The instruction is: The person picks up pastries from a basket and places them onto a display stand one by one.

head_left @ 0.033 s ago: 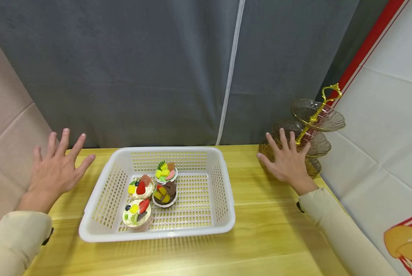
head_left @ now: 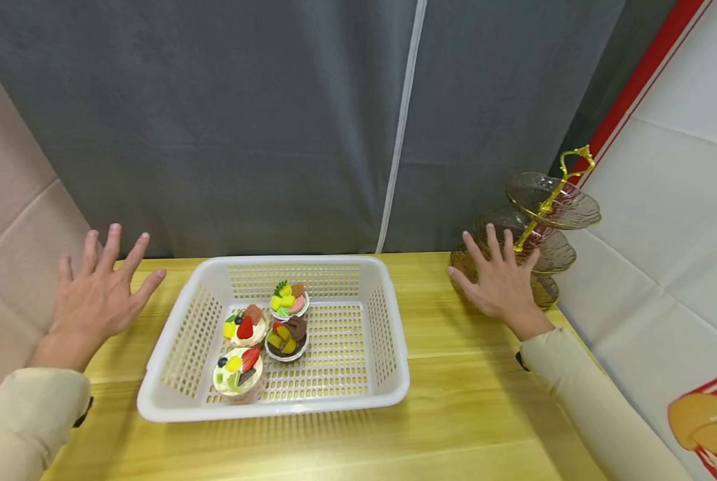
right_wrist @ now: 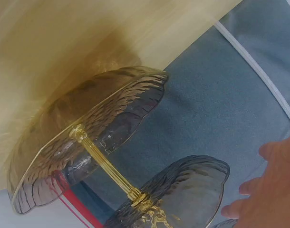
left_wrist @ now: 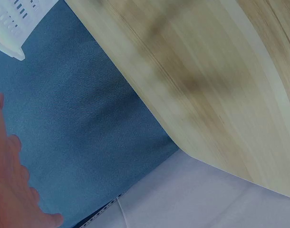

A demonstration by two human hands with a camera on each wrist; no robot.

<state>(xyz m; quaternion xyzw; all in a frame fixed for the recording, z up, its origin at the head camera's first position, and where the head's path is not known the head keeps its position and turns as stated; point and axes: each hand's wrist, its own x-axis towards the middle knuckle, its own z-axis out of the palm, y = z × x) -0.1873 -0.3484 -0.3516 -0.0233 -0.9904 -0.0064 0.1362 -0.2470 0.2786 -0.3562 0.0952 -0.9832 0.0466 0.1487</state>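
Observation:
With fingers spread and straight, my left hand (head_left: 94, 297) hovers left of a white plastic basket (head_left: 397, 361), holding nothing. In the basket's left half sit a strawberry cupcake (head_left: 235, 371), a second fruit-topped cupcake (head_left: 247, 327), a chocolate cupcake (head_left: 295, 327) and a small cupcake with yellow cubes (head_left: 286, 300). My right hand (head_left: 503, 284) is also spread and holds nothing. Behind it in the head view stands a three-tier stand (head_left: 553, 250) of amber, clear plates on a gold post (right_wrist: 107, 164); the hand hides part of the lower tiers.
The wooden table (head_left: 454, 407) carries the basket and the stand. A dark grey curtain (head_left: 244, 133) hangs along the far edge. A pale wall panel (head_left: 10, 220) borders the left side, and a white panel (head_left: 653, 247) with red trim borders the right, close to the stand.

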